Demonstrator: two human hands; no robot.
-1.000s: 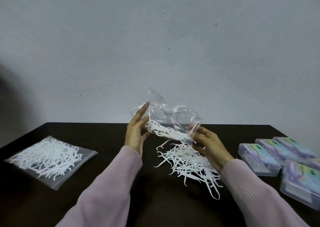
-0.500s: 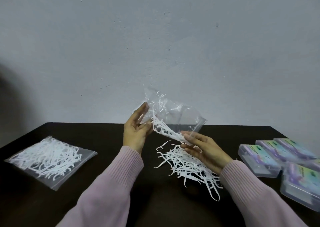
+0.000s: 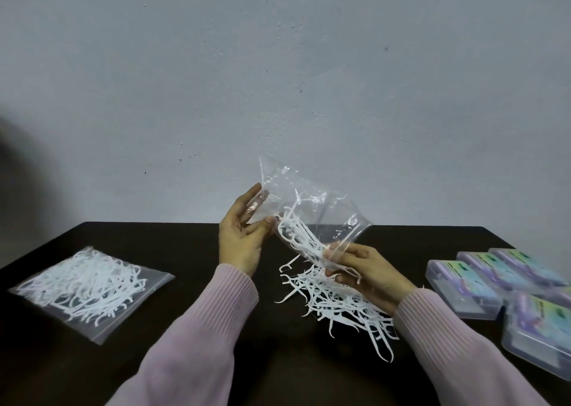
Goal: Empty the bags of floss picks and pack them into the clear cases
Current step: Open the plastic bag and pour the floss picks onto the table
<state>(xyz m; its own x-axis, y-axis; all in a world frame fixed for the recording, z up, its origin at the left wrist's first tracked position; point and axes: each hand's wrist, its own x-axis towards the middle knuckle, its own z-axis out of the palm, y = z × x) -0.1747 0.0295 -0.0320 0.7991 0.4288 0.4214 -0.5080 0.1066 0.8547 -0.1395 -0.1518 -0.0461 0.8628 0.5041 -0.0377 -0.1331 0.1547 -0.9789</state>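
Note:
A clear plastic bag (image 3: 312,210) is held tilted above the dark table, mouth down to the right, with white floss picks sliding along its lower side. My left hand (image 3: 241,235) pinches the bag's upper left edge between thumb and fingers. My right hand (image 3: 361,269) grips the bag's lower end near the mouth. Under it lies a loose pile of white floss picks (image 3: 336,300). A second, full bag of floss picks (image 3: 86,285) lies flat at the left. Several clear cases (image 3: 463,282) with purple and green labels sit at the right.
The dark table (image 3: 191,251) ends at a grey wall behind. The cases (image 3: 537,328) crowd the right edge, and the nearest one reaches toward my right sleeve.
The bag has been lifted and tipped more steeply, its closed end rising. The right hand slid lower toward the mouth, and the picks inside have slid down toward the pile.

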